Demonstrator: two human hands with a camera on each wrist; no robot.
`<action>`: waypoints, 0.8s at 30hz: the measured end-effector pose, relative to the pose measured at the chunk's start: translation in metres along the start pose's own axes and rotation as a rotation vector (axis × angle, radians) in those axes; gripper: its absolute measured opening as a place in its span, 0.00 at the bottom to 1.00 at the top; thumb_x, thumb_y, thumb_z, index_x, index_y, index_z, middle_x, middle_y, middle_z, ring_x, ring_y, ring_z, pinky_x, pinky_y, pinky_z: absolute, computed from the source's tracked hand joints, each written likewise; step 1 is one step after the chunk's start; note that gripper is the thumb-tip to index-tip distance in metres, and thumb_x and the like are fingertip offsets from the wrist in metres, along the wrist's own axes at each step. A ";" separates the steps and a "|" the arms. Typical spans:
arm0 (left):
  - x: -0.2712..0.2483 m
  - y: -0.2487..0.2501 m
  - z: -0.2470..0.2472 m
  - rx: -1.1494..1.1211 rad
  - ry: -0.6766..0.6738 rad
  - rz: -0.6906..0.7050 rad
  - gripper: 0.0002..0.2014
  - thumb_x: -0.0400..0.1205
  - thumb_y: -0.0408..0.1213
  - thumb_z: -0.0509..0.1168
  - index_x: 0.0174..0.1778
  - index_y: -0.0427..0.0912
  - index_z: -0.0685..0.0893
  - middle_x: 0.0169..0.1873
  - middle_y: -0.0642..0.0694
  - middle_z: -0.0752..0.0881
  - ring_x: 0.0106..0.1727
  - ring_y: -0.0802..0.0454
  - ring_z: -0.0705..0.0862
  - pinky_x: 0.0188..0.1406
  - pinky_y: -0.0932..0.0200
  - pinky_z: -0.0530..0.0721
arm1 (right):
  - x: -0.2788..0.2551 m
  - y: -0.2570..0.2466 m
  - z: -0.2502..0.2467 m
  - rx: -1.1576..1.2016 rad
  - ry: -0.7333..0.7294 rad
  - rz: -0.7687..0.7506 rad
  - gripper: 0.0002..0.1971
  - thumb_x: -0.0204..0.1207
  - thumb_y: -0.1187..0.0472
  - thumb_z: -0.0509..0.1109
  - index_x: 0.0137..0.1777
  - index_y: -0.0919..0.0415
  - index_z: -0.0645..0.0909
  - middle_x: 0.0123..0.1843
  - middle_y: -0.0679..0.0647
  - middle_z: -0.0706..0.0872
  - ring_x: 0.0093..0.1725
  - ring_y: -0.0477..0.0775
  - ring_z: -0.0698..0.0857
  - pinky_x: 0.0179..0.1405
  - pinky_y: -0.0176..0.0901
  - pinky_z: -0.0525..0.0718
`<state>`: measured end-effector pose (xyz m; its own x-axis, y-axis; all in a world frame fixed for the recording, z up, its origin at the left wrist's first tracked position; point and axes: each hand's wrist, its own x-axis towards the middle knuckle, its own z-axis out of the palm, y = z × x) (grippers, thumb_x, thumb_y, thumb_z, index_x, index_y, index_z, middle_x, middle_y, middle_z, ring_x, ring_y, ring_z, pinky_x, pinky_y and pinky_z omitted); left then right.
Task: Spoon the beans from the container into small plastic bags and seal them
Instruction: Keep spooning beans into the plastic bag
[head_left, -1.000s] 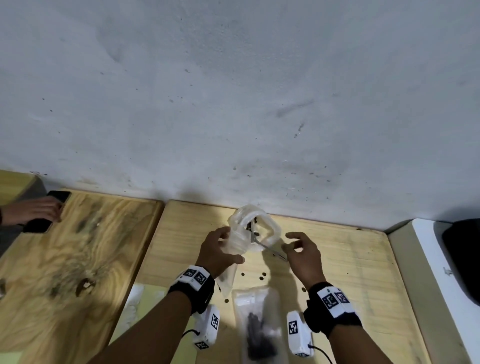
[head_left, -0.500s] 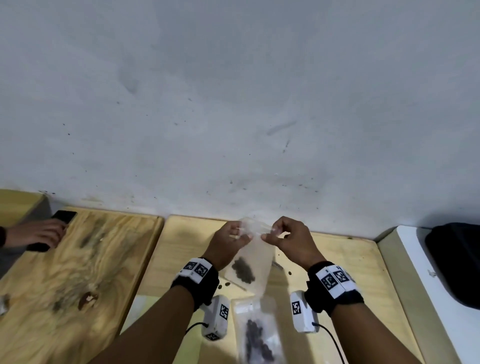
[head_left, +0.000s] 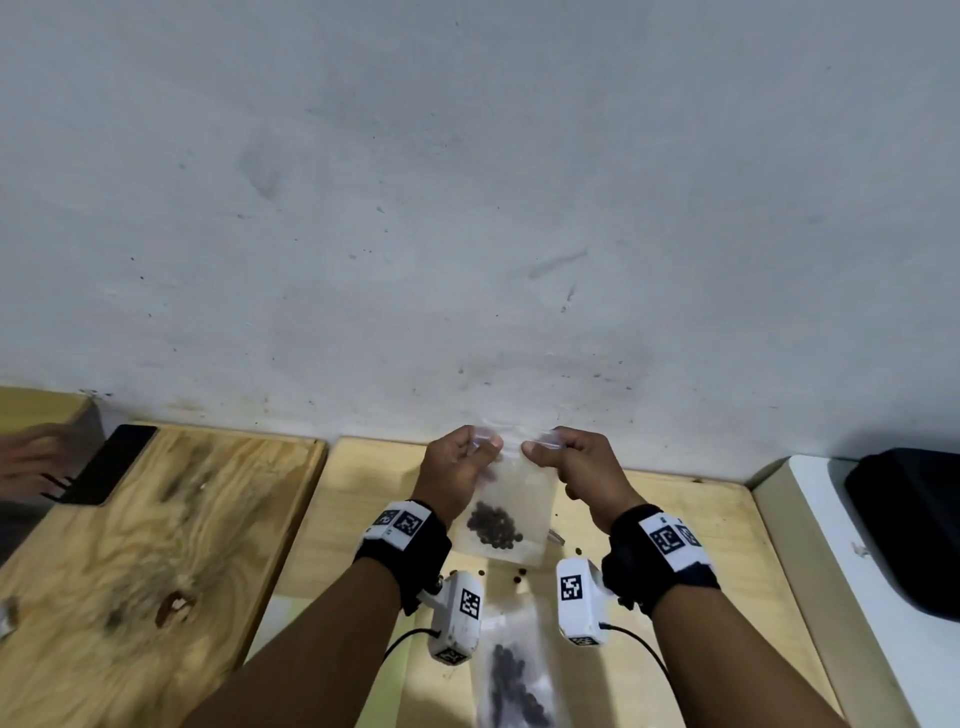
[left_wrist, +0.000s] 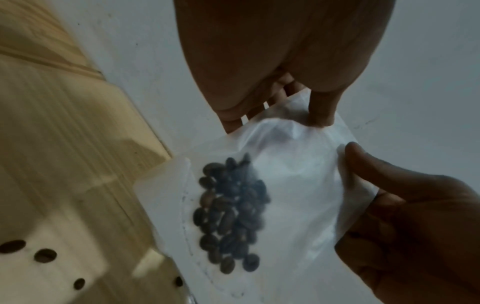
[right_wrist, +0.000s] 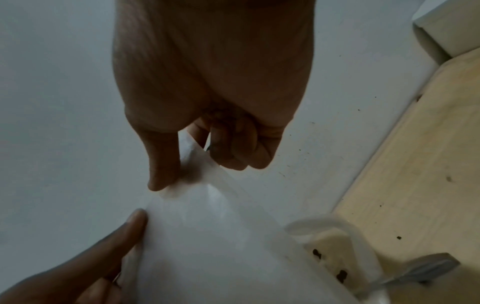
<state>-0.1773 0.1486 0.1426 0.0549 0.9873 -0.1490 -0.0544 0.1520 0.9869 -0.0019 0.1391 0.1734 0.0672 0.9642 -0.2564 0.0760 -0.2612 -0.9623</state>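
A small clear plastic bag (head_left: 519, 486) with dark beans (head_left: 492, 524) in its bottom hangs above the light wooden table (head_left: 701, 525). My left hand (head_left: 480, 448) pinches the bag's top edge at the left, and my right hand (head_left: 541, 447) pinches it at the right. In the left wrist view the beans (left_wrist: 231, 214) sit clustered in the bag (left_wrist: 298, 174). The right wrist view shows the clear container (right_wrist: 337, 223) behind the bag (right_wrist: 221, 236), with a spoon (right_wrist: 426, 265) lying in it. A second bag with beans (head_left: 514, 670) lies on the table between my forearms.
Loose beans (head_left: 519, 574) lie scattered on the table under the bag. A grey wall (head_left: 467, 208) rises just behind. On the darker table (head_left: 130, 571) at the left, another person's hand (head_left: 31, 462) rests by a black phone (head_left: 111, 462). A black object (head_left: 914, 525) sits on a white surface at the right.
My right hand let go of the spoon and took the bag's top edge. Both hands lifted the bag away from the container and now pinch its top.
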 end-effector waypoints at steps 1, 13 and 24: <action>0.000 0.002 0.000 -0.002 0.002 0.010 0.07 0.81 0.35 0.70 0.37 0.42 0.85 0.35 0.42 0.88 0.31 0.50 0.83 0.33 0.63 0.81 | 0.001 -0.001 0.000 -0.004 -0.003 0.016 0.12 0.72 0.64 0.80 0.34 0.60 0.79 0.24 0.43 0.74 0.21 0.41 0.68 0.21 0.33 0.62; 0.001 0.004 -0.002 -0.088 0.016 -0.093 0.11 0.82 0.38 0.68 0.44 0.32 0.87 0.37 0.42 0.91 0.33 0.49 0.85 0.35 0.59 0.79 | -0.004 0.007 -0.006 0.194 0.075 0.131 0.16 0.73 0.60 0.81 0.32 0.56 0.76 0.33 0.52 0.81 0.23 0.48 0.60 0.24 0.38 0.57; 0.002 -0.020 -0.008 -0.021 0.213 -0.211 0.09 0.77 0.36 0.73 0.51 0.43 0.84 0.45 0.43 0.89 0.45 0.45 0.86 0.53 0.48 0.84 | -0.024 0.038 -0.002 -0.125 -0.046 0.108 0.07 0.73 0.71 0.78 0.44 0.58 0.89 0.31 0.50 0.81 0.22 0.47 0.71 0.21 0.34 0.64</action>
<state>-0.1837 0.1482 0.1219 -0.1432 0.9208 -0.3627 -0.0843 0.3538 0.9315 0.0011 0.1059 0.1431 0.0361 0.9307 -0.3640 0.1947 -0.3638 -0.9109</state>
